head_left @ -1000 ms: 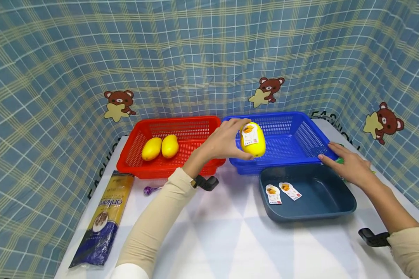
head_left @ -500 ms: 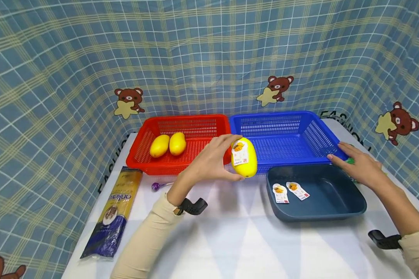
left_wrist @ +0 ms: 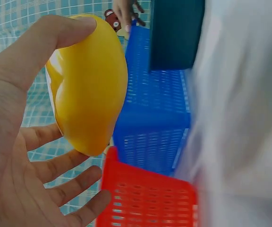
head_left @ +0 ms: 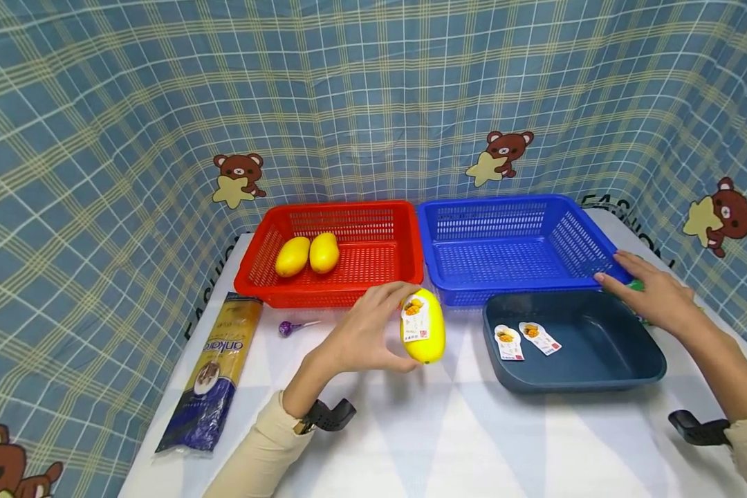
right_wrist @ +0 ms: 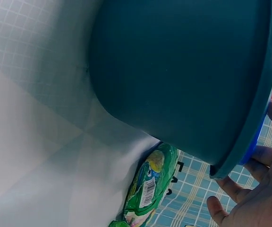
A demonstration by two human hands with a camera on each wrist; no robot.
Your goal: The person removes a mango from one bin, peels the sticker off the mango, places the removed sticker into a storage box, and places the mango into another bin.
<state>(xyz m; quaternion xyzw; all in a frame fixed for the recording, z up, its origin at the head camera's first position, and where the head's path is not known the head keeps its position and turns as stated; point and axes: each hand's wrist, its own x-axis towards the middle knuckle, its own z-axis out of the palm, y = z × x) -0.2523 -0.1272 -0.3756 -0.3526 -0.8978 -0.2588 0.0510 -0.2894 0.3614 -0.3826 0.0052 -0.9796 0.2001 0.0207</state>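
Observation:
My left hand (head_left: 361,339) holds a yellow mango (head_left: 434,335) between thumb and fingertips, above the table in front of the baskets. A white label with a mango picture (head_left: 416,318) is on its side. In the left wrist view the thumb lies across the mango (left_wrist: 96,90), while the lower fingers are spread beneath it. At the right front corner of the blue basket (head_left: 523,284), my right hand (head_left: 656,297) grips the rim, thumb on the near side. Two more mangoes (head_left: 324,253) lie inside the red basket (head_left: 311,299), toward its left.
A dark teal tub (head_left: 573,386) stands before the blue basket, holding two mango labels (head_left: 540,337). A pasta packet (head_left: 214,373) lies at left, near a purple lollipop (head_left: 286,328). A green packet (right_wrist: 150,189) lies beside the tub. Plaid cloth (head_left: 361,104) walls the table.
My left hand has brought the mango back from over the blue basket, down and toward me. My right hand stays at the blue basket's corner. The head view has shifted slightly.

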